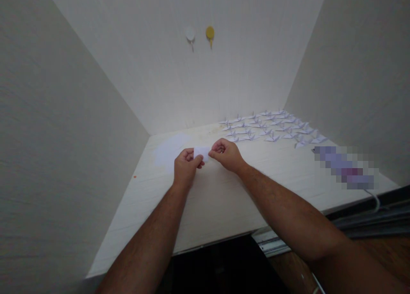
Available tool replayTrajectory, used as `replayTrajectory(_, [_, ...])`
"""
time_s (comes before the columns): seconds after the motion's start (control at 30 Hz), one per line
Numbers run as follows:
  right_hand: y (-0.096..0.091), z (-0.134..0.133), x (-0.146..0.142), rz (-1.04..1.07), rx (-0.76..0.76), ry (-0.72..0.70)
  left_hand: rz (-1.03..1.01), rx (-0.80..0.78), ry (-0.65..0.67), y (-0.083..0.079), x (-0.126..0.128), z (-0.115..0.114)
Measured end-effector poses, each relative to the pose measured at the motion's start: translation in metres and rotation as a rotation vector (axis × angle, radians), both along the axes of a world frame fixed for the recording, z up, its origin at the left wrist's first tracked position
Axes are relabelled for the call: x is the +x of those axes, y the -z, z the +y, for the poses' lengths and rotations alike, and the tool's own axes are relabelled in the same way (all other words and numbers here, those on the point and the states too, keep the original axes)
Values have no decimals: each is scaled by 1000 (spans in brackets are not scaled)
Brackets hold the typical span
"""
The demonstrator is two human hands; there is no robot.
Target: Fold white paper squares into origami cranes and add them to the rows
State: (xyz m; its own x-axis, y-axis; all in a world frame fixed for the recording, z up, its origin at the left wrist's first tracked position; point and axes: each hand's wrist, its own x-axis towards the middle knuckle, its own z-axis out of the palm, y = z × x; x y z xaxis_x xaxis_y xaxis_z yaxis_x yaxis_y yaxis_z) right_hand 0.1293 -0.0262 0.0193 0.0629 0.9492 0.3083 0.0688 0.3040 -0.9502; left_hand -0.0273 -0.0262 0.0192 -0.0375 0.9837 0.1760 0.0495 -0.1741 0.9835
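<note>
Holding a small, flat piece of white paper (200,152) near the centre of the frame, the person's left hand (185,168) presses its thumb on the front of the sheet, with the fingers curled behind it. The right hand (227,154) has its thumb and forefinger drawn narrowly together, pinching the paper's right edge, while its other fingers are bent in towards the palm. Both bare forearms reach up from the bottom of the frame, over a pale, wood-grained tabletop (221,196).

Just left of centre, beyond the left hand, a patch of loose white paper sheets (169,148) lies on the surface; their separate edges are hard to make out. Right of centre, towards the back wall, many small, pointed, folded white paper cranes (272,137) stand in several rough rows. Farther right lies a long object hidden by pixelation (344,168), with a white cable (375,197) curving from its lower end over the table edge.

On the pale wall at the upper middle hang a round white hook (190,33) and, just to its right, a round yellow hook (209,32). A tiny orange speck (135,176) marks the table's left side.
</note>
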Motion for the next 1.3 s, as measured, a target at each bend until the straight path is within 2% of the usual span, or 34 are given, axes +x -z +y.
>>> replayTrajectory(0.23, [0, -2, 1, -124, 39, 26, 58, -9, 50, -1, 2, -3])
replayTrajectory(0.43, [-2, -5, 1, -138, 53, -21, 92, -29, 122, 0, 3, -5])
replayTrajectory(0.63, [-1, -4, 3, -119, 26, -45, 174, 49, 8, 1, -6, 0])
replayTrajectory(0.77, [3, -2, 2, -85, 36, -74, 145, 35, 32, 3, -8, 1])
replayTrajectory(1.0, [6, 0, 3, -96, 22, -96, 36, -89, 88, 3, -6, 1])
replayTrajectory(1.3, [5, -3, 1, -14, -38, -164, -78, -128, 26, 1, -4, 1])
